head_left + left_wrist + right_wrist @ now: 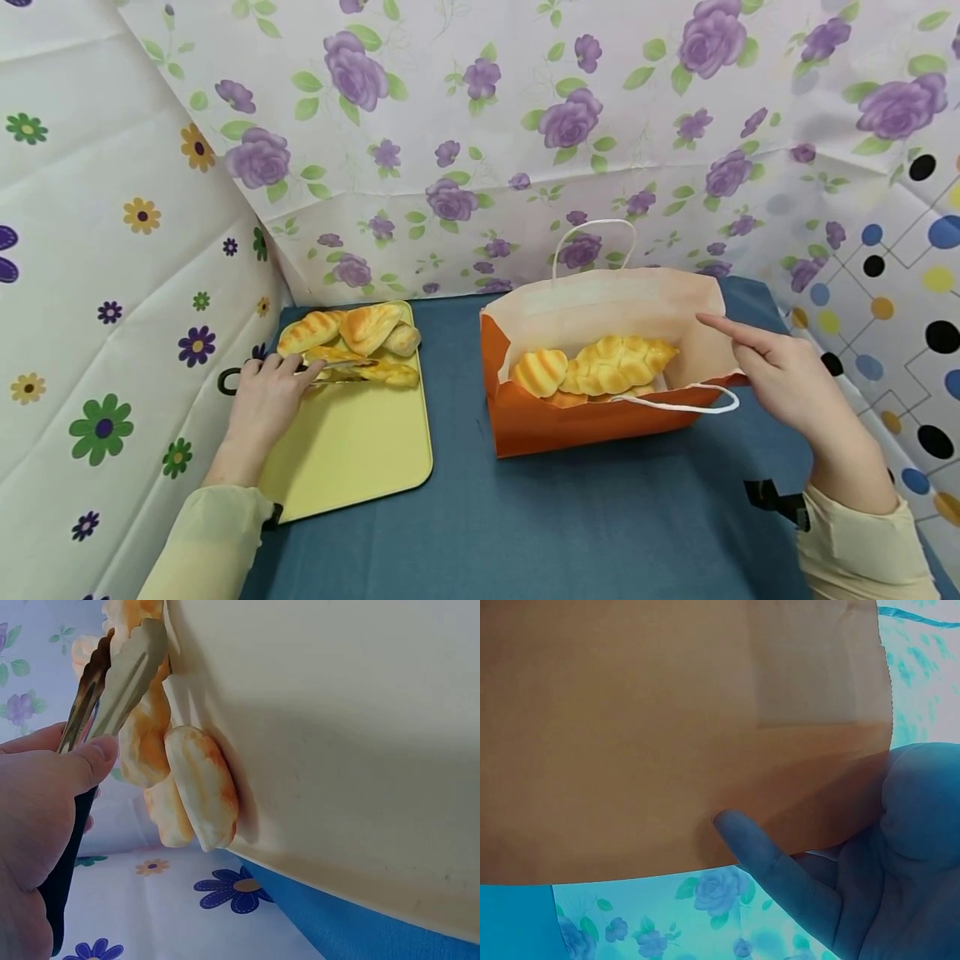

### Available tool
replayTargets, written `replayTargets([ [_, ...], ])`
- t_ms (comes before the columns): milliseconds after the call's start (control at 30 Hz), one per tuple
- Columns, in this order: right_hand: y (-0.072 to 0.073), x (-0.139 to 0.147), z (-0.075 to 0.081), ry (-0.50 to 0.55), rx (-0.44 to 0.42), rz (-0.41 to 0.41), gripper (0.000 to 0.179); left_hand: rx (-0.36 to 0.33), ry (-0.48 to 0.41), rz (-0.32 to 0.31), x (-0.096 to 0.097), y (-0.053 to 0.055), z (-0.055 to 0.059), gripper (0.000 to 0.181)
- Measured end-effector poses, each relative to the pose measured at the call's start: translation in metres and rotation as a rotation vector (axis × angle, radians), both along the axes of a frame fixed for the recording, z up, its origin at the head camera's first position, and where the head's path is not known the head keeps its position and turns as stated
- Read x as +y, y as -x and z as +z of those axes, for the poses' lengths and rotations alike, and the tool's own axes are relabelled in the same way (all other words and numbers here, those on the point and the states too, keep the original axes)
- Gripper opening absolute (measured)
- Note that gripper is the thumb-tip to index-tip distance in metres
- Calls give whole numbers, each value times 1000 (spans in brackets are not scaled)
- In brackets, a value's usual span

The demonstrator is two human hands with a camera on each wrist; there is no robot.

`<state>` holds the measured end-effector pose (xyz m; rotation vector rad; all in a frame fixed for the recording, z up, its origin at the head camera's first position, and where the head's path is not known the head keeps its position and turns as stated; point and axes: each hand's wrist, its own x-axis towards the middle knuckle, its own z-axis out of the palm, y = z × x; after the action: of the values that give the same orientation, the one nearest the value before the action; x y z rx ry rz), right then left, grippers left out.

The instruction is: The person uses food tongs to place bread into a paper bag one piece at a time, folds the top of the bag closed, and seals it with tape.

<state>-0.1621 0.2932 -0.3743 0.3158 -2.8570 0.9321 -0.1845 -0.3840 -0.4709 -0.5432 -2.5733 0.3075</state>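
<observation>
My left hand grips metal tongs with dark handles, above the yellow tray. The tongs' scalloped ends reach over a long golden bread piece; whether they clasp it I cannot tell. More breads are heaped along the tray's far edge. An orange paper bag stands upright and wide at the top, holding a braided loaf and a ridged roll. At its right rim, my right hand holds the paper, index finger extended; one finger lies against the bag wall.
A blue cloth covers the table under the tray and bag. White rope handles rise from the bag's front and back rims. Flowered sheeting hangs behind, with patterned sheets on both sides.
</observation>
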Motion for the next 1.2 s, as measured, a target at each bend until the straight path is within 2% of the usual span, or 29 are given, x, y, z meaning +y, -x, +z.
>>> replayTargets([
  [167,0,0,0,-2,9,2,45,25,-32,-15,-2,-3,-1,36],
  [300,-1,0,0,-7,11,3,45,30,-71,-16,-4,-8,-4,43],
  [533,-1,0,1,-12,16,5,45,75,-230,-66,-2,-16,-9,45],
  [767,-2,0,0,-14,16,9,45,65,-332,-47,-3,-24,-13,42],
  [1000,-3,0,1,-7,17,16,45,53,-404,-36,4,-34,-7,46],
  [1200,-4,-1,2,-18,19,10,45,87,-425,-58,16,-38,8,51],
])
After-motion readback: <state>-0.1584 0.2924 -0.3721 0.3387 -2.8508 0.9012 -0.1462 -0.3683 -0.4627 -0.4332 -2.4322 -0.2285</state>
